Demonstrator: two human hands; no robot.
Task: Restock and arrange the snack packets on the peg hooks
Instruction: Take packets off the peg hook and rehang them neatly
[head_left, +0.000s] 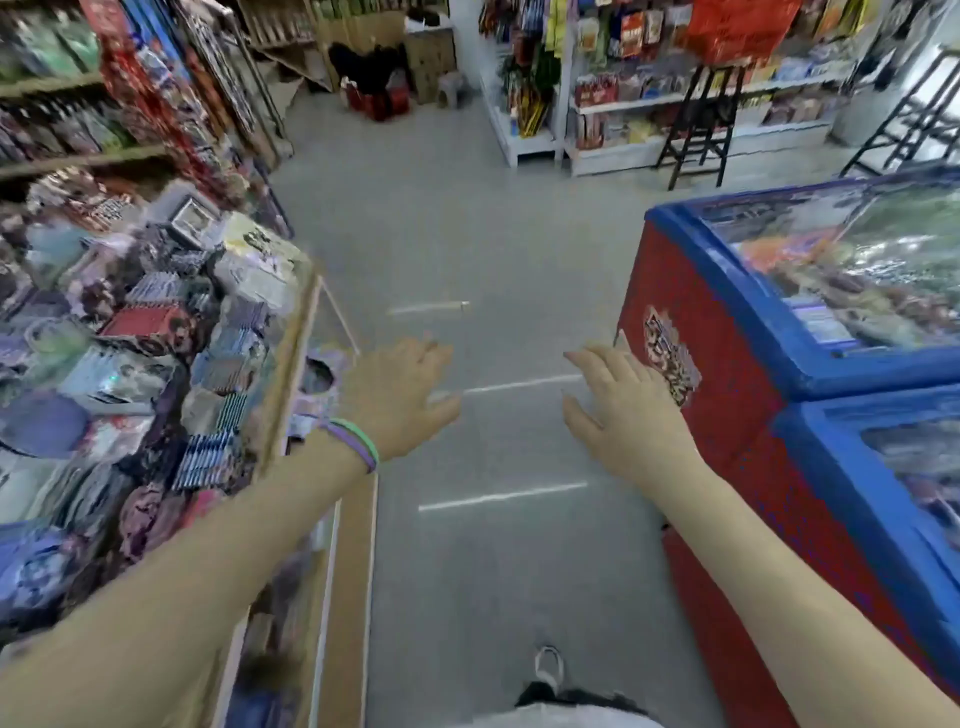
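Note:
Both my hands are stretched forward over a grey shop aisle, palms down, and hold nothing. My left hand (397, 395), with purple and green bands on the wrist, hovers beside the corner of a goods table. My right hand (626, 402) hovers just left of a red chest freezer, fingers relaxed. Snack packets (631, 31) hang on racks far ahead at the top right, and more hanging packets (156, 78) line the shelving at the upper left. The whole view is blurred.
A wooden-edged table (291, 353) piled with packaged goods fills the left. A red and blue chest freezer (727, 395) with a glass lid stands on the right. A black stool (698, 130) and white shelves (613, 109) stand ahead. My shoe (548, 667) shows below.

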